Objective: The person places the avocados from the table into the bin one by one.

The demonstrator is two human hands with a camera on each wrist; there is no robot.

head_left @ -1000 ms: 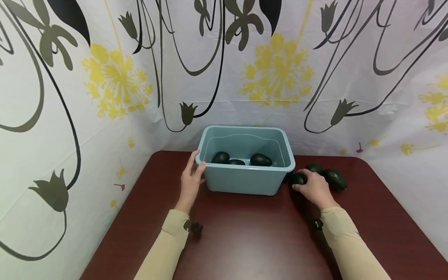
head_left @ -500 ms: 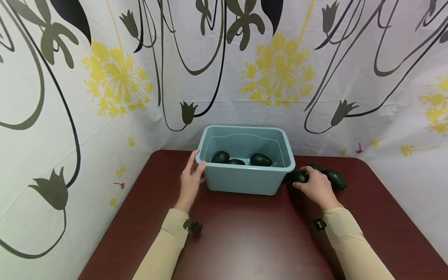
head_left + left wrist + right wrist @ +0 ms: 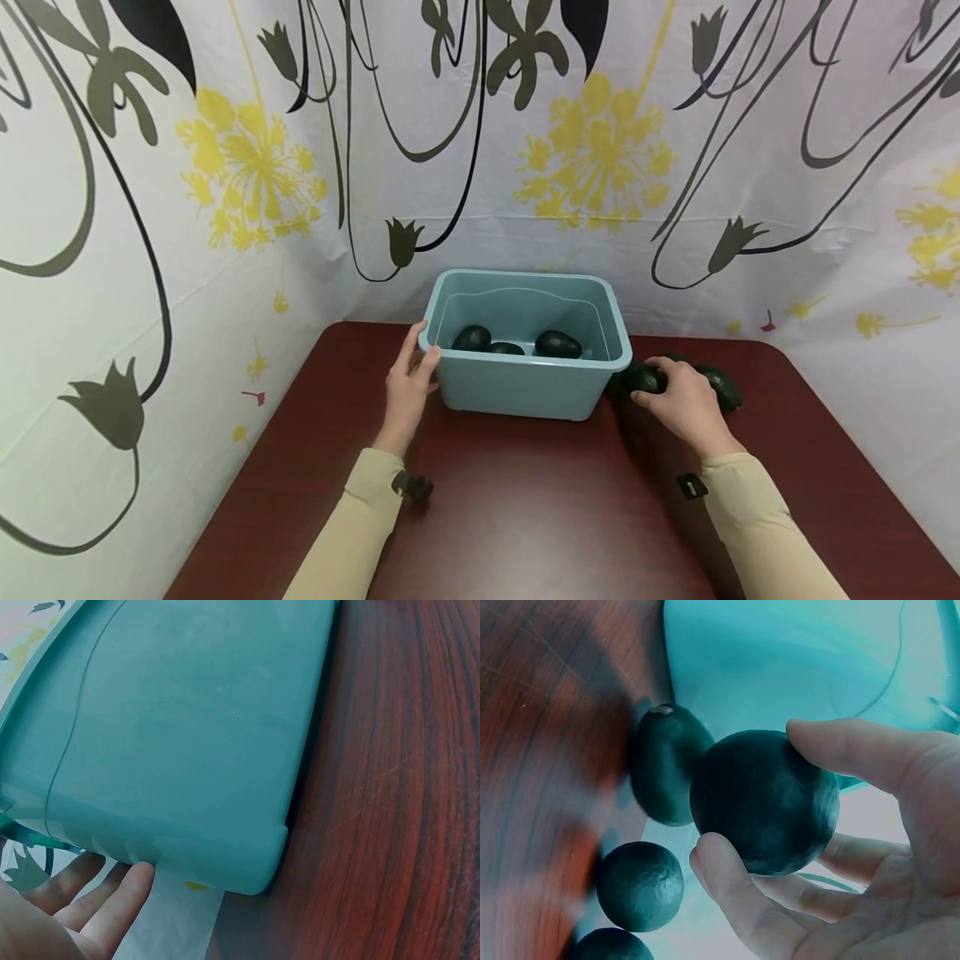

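My left hand touches the left end of a blue plastic tub, its fairly straight fingers against the side wall and the thumb near the front corner. Just right of the tub, my right hand grips a dark green avocado between thumb and fingers. Beneath and beyond it, the right wrist view shows another avocado beside the tub wall and a rounder-looking avocado. Inside the tub lie three avocados, one at the left, one in the middle and one at the right.
A dark red wooden table carries everything. Another avocado lies to the right of my right hand, partly covered by it. A white curtain with printed flowers hangs behind the tub and along both sides.
My right hand has drawn slightly to the right with the gripped avocado. My left hand and the tub have stayed in place.
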